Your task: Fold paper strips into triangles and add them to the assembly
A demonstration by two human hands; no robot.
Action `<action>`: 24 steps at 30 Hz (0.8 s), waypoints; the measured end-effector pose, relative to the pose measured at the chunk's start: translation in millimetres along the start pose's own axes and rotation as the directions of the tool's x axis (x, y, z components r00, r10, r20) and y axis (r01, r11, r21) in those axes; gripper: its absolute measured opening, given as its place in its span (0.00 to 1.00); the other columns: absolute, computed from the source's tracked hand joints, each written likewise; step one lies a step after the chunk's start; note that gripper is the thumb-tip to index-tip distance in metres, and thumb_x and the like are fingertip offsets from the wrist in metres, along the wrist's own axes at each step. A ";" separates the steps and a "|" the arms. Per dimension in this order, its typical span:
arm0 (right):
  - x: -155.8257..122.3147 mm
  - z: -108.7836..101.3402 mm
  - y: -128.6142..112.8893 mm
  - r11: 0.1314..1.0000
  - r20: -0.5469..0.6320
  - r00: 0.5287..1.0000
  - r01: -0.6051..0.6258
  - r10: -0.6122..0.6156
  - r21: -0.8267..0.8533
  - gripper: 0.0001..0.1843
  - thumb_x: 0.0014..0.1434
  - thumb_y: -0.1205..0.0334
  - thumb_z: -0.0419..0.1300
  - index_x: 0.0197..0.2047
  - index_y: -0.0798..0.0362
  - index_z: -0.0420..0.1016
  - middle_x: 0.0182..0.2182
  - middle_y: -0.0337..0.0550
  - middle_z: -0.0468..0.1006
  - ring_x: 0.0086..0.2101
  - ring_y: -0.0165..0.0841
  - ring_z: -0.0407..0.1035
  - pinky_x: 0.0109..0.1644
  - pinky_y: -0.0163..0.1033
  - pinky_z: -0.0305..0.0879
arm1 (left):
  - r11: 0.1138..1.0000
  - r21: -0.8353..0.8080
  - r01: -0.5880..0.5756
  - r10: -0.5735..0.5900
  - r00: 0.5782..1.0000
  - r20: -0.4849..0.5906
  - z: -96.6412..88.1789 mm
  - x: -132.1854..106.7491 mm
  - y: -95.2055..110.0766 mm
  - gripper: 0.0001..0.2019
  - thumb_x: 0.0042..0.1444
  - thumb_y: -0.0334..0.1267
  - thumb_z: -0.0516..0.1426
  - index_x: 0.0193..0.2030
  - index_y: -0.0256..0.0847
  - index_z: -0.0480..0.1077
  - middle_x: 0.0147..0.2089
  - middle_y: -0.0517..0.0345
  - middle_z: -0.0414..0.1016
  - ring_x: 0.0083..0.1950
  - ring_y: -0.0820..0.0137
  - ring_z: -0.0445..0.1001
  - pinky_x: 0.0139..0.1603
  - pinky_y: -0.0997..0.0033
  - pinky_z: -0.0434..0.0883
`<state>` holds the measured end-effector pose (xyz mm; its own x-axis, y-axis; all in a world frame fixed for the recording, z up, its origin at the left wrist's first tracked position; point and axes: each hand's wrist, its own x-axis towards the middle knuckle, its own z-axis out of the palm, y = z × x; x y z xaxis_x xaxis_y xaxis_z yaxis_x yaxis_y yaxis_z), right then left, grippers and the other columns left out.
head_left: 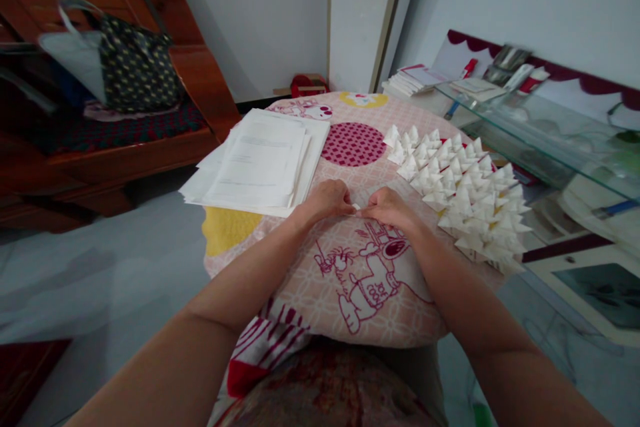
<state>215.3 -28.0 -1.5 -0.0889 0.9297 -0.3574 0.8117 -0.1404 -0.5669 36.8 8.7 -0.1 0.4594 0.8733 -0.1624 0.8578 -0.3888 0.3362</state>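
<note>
Near the middle of the cloth-covered round table [295,273], my left hand [330,200] and my right hand [389,208] meet over a small piece of white paper [356,207]. Both hands are closed, pinching the paper from either side, and most of it is hidden by my fingers. A stack of white paper sheets [260,153], some with printed lines, lies to the left of my left hand. Several folded white paper pieces with pointed tips [457,180] stand in close rows right of my right hand.
A glass-topped desk [540,140] with booklets [413,79] and small items stands at the right. On the left, a wooden bench [200,113] holds a dark patterned bag [135,63]. A red object [303,85] sits on the floor beyond the table.
</note>
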 end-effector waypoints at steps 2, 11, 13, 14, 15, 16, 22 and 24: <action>2.9 3.2 -0.3 0.999 -0.022 1.000 0.015 -0.016 -0.042 0.22 0.54 0.49 0.69 0.21 0.53 0.68 0.12 0.35 0.65 0.12 0.27 0.61 0.16 0.33 0.52 | 1.000 -0.019 -0.009 0.009 1.000 -0.007 0.1 -0.7 -1.3 0.12 0.51 0.44 0.63 0.35 0.38 0.83 0.29 0.53 0.80 0.32 0.66 0.75 0.34 0.70 0.65; 3.2 3.1 -1.9 0.997 -0.031 0.999 0.014 -0.017 -0.078 0.19 0.55 0.51 0.68 0.21 0.54 0.70 0.12 0.37 0.66 0.13 0.29 0.62 0.18 0.35 0.54 | 0.969 -0.225 -0.102 0.103 0.995 -0.010 -0.2 -3.6 -12.8 0.05 0.45 0.34 0.62 0.31 0.37 0.77 0.26 0.60 0.76 0.28 0.73 0.70 0.29 0.75 0.61; 4.5 3.7 -0.8 0.997 -0.028 0.999 0.014 -0.016 -0.075 0.19 0.54 0.51 0.68 0.21 0.54 0.70 0.12 0.37 0.66 0.13 0.29 0.62 0.18 0.35 0.54 | 0.953 -0.276 -0.125 0.132 0.991 0.006 0.4 -3.7 -15.0 0.06 0.45 0.32 0.61 0.32 0.36 0.77 0.26 0.60 0.75 0.28 0.73 0.70 0.30 0.75 0.62; 5.3 4.1 -0.1 0.997 -0.025 1.000 0.015 -0.017 -0.072 0.19 0.54 0.51 0.69 0.21 0.53 0.70 0.12 0.37 0.66 0.13 0.29 0.62 0.18 0.35 0.54 | 0.945 -0.295 -0.137 0.148 0.989 0.015 0.6 -3.8 -15.9 0.06 0.45 0.31 0.60 0.32 0.36 0.76 0.26 0.61 0.75 0.28 0.73 0.70 0.30 0.75 0.62; 6.1 4.4 0.8 0.998 -0.023 1.000 0.016 -0.018 -0.068 0.19 0.54 0.51 0.69 0.21 0.53 0.70 0.12 0.36 0.66 0.13 0.29 0.62 0.18 0.35 0.54 | 0.938 -0.311 -0.153 0.168 0.985 0.023 0.7 -3.8 -16.8 0.07 0.45 0.31 0.59 0.33 0.35 0.76 0.26 0.61 0.75 0.29 0.73 0.70 0.31 0.75 0.63; 6.7 4.7 1.5 0.998 -0.022 1.000 0.017 -0.019 -0.063 0.19 0.54 0.51 0.69 0.21 0.53 0.70 0.12 0.36 0.66 0.13 0.29 0.62 0.17 0.35 0.53 | 0.932 -0.322 -0.169 0.189 0.982 0.031 0.5 -3.8 -17.7 0.08 0.45 0.30 0.59 0.33 0.35 0.76 0.26 0.61 0.74 0.29 0.73 0.70 0.32 0.75 0.63; 3.8 3.1 1.7 0.999 -0.011 1.000 0.019 -0.019 -0.031 0.18 0.55 0.54 0.68 0.21 0.53 0.69 0.12 0.34 0.65 0.12 0.27 0.61 0.16 0.33 0.52 | 0.885 -0.403 -0.234 0.281 0.958 0.061 -3.9 -4.9 -31.1 0.11 0.46 0.29 0.56 0.37 0.35 0.75 0.28 0.61 0.73 0.29 0.75 0.68 0.33 0.76 0.63; 2.1 2.1 1.1 0.999 -0.009 1.000 0.024 -0.025 -0.027 0.18 0.56 0.55 0.67 0.21 0.53 0.69 0.11 0.34 0.65 0.12 0.27 0.61 0.17 0.32 0.53 | 0.862 -0.448 -0.236 0.308 0.946 0.096 -5.3 -6.0 -36.2 0.13 0.49 0.31 0.55 0.41 0.35 0.76 0.27 0.62 0.73 0.27 0.75 0.66 0.32 0.76 0.63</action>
<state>214.8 -26.9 -4.5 -0.1037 0.9358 -0.3368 0.8248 -0.1083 -0.5550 1.7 19.1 -6.4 0.7215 0.6783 -0.1392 0.5283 -0.4093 0.7439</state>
